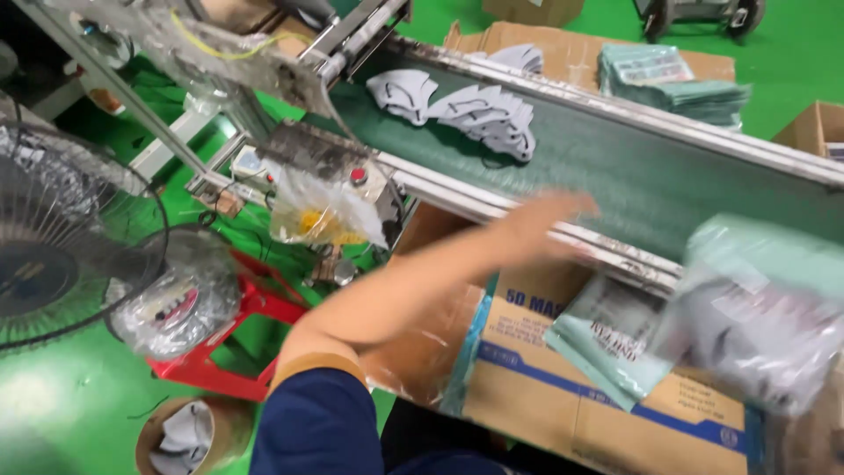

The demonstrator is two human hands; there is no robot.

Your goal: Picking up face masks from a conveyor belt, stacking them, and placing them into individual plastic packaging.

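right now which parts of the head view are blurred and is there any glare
Head view: the left hand reaching to the conveyor belt is motion-smeared, the packets at right are blurred worst; the fan stays fairly sharp; soft glare shines on the green floor.

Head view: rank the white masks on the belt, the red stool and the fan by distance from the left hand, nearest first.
1. White masks, on the belt up-left of the left hand.
2. Red stool, lower left.
3. Fan, far left edge.

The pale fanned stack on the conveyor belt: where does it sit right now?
In the head view the pale fanned stack lies on the green conveyor belt, upper centre, beyond the left hand reaching toward the belt's near rail.
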